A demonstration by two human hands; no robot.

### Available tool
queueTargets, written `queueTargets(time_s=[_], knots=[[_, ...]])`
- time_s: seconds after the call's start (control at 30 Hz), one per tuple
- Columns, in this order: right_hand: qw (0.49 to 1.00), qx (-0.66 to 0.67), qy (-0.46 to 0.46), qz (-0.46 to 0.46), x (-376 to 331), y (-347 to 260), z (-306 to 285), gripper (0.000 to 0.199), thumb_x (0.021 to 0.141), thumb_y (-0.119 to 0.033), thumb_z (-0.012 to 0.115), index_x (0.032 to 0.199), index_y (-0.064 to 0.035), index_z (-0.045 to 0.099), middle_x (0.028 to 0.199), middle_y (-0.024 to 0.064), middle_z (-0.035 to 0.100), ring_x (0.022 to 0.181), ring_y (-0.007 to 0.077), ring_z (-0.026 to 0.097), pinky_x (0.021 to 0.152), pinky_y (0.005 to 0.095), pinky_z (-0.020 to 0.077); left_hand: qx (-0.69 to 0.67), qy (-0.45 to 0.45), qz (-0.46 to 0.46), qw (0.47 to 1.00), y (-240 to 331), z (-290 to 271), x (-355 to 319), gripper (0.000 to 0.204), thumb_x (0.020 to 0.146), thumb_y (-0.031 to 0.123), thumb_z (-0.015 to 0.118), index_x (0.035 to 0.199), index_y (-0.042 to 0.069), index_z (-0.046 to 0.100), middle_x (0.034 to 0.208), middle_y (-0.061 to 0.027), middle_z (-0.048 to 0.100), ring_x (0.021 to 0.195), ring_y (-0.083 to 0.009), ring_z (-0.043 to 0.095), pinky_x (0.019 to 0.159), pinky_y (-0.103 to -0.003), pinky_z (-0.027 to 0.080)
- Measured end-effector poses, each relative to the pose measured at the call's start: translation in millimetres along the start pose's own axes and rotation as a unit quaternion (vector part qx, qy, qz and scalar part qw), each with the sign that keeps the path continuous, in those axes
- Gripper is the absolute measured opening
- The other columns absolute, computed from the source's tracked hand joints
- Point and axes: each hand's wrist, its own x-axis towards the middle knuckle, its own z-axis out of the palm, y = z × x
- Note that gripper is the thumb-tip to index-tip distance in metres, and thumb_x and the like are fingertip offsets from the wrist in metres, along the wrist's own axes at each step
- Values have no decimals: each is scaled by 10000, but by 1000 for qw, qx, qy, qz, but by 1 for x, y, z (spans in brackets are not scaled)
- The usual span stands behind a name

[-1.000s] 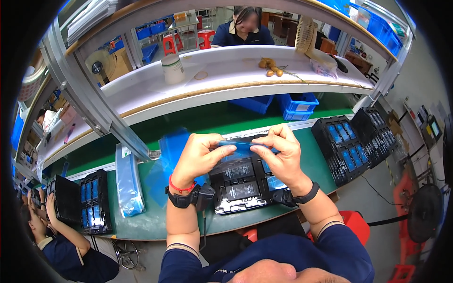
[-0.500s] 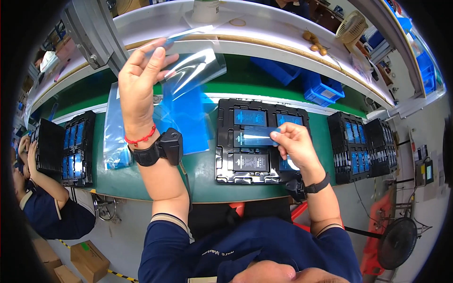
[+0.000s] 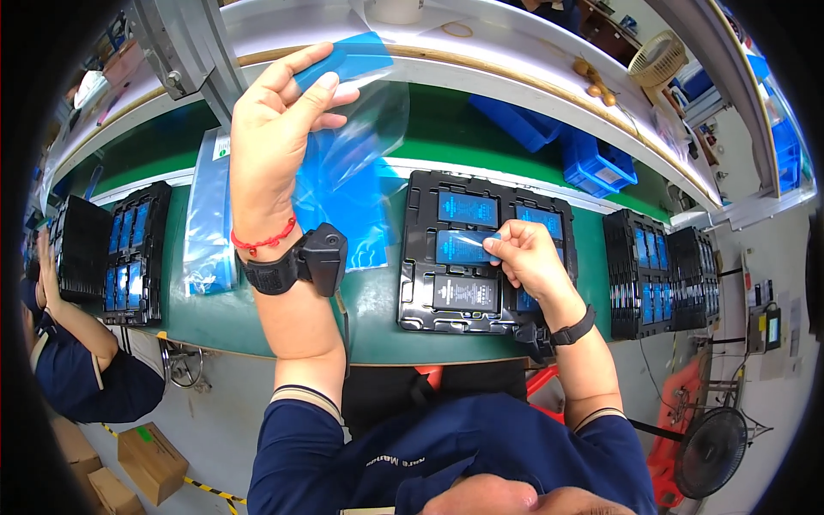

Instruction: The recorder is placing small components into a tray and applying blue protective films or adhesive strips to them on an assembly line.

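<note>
Raised above the bench, my left hand [image 3: 279, 124] is closed on a clear plastic film [image 3: 390, 120] that has a blue strip [image 3: 365, 56] at its upper end. My right hand [image 3: 530, 257] pinches the edge of a small piece of clear film [image 3: 468, 241] over a flat battery in the black tray [image 3: 412, 313]. Whether that film touches the battery is hard to tell. Blue-faced batteries [image 3: 468, 209] fill other pockets of the tray, and a black battery [image 3: 466, 293] lies in the nearest left one. My right fingers partly cover the right-hand batteries.
Blue film sheets [image 3: 335, 206] and a clear bag [image 3: 206, 232] lie left of the tray. Stacked battery trays stand at the right [image 3: 637, 275] and left [image 3: 137, 257]. Blue bins [image 3: 596, 163] sit under the white shelf [image 3: 506, 64]. A co-worker [image 3: 94, 360] is at the left.
My left hand has turned, so the blue strip now shows broadly at the film's top. The film in my right hand covers less of the tray. The whole view has shifted slightly.
</note>
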Motion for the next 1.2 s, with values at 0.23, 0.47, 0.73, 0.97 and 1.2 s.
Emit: queueTargets(time_s=[0.23, 0.47, 0.73, 0.97, 1.2], knots=[[1000, -5, -3, 2, 2, 2, 0, 191, 826, -100, 641, 679, -38, 537, 551, 27, 545, 353, 35, 409, 303, 185, 286, 63, -29, 12, 998, -4, -5, 1, 377, 867, 78, 582, 1217, -38, 502, 1011, -117, 637, 882, -172, 649, 672, -212, 514], [1000, 1, -1, 7, 2, 0, 1, 191, 826, -93, 642, 676, -43, 535, 553, 29, 548, 348, 35, 403, 295, 189, 269, 31, -11, -1, 999, -1, 1, -1, 369, 867, 69, 578, 1218, -24, 510, 985, -102, 643, 881, -154, 649, 666, -190, 498], [1000, 19, -3, 18, 2, 0, 0, 182, 823, -86, 641, 679, -45, 538, 556, 31, 552, 339, 39, 394, 291, 190, 260, 28, -15, -20, 999, 3, 3, -3, 383, 856, 72, 590, 1219, -21, 510, 979, -96, 644, 867, -164, 655, 664, -189, 494], [994, -106, 39, -4, 2, 1, 7, 183, 783, -78, 665, 656, -24, 545, 541, 27, 561, 458, 53, 493, 399, 227, 371, 38, -8, -19, 999, 0, 1, -2, 368, 845, 25, 573, 1207, -16, 520, 1017, -105, 634, 855, -165, 652, 660, -208, 495], [934, -315, 105, -132, 1, 6, 15, 219, 716, -117, 718, 655, 0, 543, 499, 53, 540, 463, 124, 539, 463, 288, 423, 54, -48, -15, 997, -2, 3, -1, 386, 857, 56, 581, 1228, -13, 502, 987, -94, 646, 862, -143, 643, 677, -206, 481]])
